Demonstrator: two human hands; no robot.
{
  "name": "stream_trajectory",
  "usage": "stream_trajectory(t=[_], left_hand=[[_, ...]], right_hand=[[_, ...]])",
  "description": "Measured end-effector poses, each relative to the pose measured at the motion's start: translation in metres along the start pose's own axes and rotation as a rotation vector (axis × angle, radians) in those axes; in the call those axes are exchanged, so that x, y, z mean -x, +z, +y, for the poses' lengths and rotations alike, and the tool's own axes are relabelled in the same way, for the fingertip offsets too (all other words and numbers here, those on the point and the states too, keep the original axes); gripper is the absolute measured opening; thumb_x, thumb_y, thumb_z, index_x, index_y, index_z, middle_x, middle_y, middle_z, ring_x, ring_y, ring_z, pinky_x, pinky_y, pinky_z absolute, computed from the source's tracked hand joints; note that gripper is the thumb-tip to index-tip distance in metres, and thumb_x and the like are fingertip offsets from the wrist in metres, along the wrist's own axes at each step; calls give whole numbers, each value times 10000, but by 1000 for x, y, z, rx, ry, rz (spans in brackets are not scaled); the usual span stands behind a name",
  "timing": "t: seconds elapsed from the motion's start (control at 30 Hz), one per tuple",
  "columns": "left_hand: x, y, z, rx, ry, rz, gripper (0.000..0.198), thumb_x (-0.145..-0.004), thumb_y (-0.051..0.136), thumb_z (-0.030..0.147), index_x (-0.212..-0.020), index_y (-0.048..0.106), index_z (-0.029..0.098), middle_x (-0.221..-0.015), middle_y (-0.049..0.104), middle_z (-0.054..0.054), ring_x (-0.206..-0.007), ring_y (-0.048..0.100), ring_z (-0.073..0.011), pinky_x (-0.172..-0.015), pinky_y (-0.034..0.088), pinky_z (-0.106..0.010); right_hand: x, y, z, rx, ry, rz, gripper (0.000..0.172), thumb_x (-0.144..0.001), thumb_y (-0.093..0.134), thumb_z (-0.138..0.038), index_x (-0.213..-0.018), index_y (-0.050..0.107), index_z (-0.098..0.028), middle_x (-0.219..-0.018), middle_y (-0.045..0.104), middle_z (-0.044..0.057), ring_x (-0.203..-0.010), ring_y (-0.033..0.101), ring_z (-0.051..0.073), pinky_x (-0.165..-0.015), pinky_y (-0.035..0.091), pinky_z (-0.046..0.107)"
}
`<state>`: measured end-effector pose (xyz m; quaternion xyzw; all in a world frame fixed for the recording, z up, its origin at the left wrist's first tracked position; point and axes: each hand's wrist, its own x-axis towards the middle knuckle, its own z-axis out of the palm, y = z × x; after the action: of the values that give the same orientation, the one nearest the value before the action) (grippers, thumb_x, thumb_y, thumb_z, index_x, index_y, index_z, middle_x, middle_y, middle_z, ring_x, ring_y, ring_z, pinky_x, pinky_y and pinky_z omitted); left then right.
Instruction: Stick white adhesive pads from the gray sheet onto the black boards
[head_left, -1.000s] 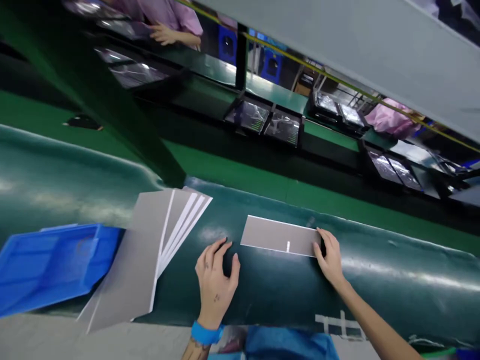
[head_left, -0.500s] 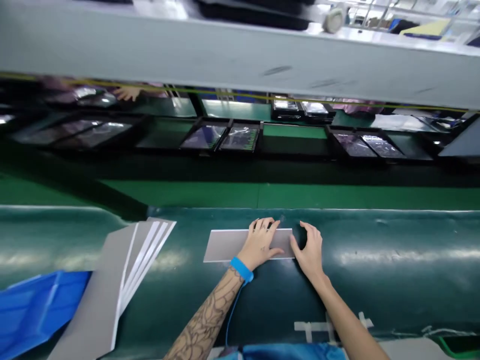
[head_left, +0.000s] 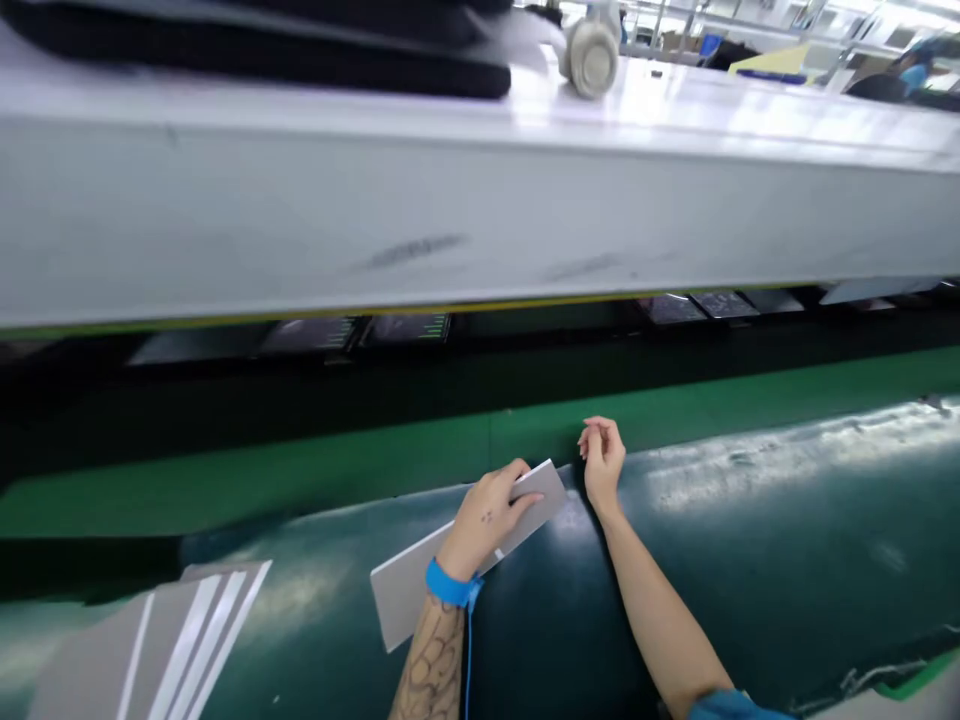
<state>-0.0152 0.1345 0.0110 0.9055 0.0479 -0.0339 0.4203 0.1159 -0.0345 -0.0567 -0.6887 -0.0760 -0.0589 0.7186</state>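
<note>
Grey rectangular sheet (head_left: 420, 590) at about 6 o'clock: matte, thin, stiff-looking, with a pale edge, lying skewed on a diagonal across the dark green belt (head_left: 750, 560). Left hand (head_left: 486, 520) palm down over the sheet's far half, fingers close together, wrist ringed by a blue wristband (head_left: 448, 584); firm grip or mere rest impossible to tell. Right hand (head_left: 601, 462) narrow, fingertips pinched together around nothing, just beside the sheet's far corner. At 7 o'clock, well apart, a fanned stack of similar grey sheets (head_left: 150, 650) with white edges showing. Across 12 o'clock, a pale grey beam (head_left: 375, 220), with a white roll (head_left: 591, 58) on top toward 1 o'clock.
</note>
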Motion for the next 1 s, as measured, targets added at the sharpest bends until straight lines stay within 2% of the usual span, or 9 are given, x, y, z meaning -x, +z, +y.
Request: stream_trajectory(t=[0.13,0.2,0.3,0.47,0.6,0.83,1.0], left_hand=[[10,-7,15,92,-68,42,243,-1045,594,490,-1133,669,276,-1017,767,-39,-940,724,-296,-803,476,-347],[11,-5,18,102,-63,92,331,-1042,599,470,-1316,645,288,-1122,777,-54,-988,738,-308,-825,499,-356],[8,-1,18,82,-29,163,532,-1046,606,449,-1545,511,294,-1213,774,-76,-1031,752,-315,-842,533,-363],[7,0,14,-4,90,276,405,-1068,575,402,-1457,584,287,-1424,712,-74,-1167,742,-307,-995,555,-383],[14,-2,5,-98,111,392,381,-1083,570,412,-1442,591,288,-1430,714,-64,-1222,731,-294,-1027,567,-386],[13,-11,-1,-208,116,429,381,-1071,590,406,-1428,616,273,-1385,738,-55,-1191,742,-292,-1020,586,-399],[33,-2,-13,-289,86,463,399,-1091,544,433,-1446,621,268,-1400,736,-63,-1204,740,-299,-1014,596,-406]], right_hand=[[6,-2,-1,17,0,-123,308,-1077,552,-510,-1107,657,-222,-789,640,0,-620,562,156,-609,464,293],[4,0,0,7,-8,-163,310,-1079,559,-509,-1113,672,-222,-817,658,8,-637,578,158,-626,476,298],[1,3,-1,-46,-1,-260,317,-1070,593,-510,-1115,699,-214,-830,676,18,-655,597,157,-642,485,298],[0,16,-4,-166,26,-400,378,-1052,612,-558,-1129,699,-199,-850,723,46,-670,620,167,-609,475,285],[6,30,-2,-225,27,-458,421,-1003,675,-596,-1101,722,-190,-836,722,43,-699,632,166,-639,489,271],[6,34,7,-206,14,-455,460,-998,644,-638,-1085,719,-192,-756,662,14,-613,568,146,-530,440,239],[11,37,6,-172,-3,-505,445,-995,646,-618,-1106,701,-190,-783,692,22,-605,585,136,-555,455,240]])
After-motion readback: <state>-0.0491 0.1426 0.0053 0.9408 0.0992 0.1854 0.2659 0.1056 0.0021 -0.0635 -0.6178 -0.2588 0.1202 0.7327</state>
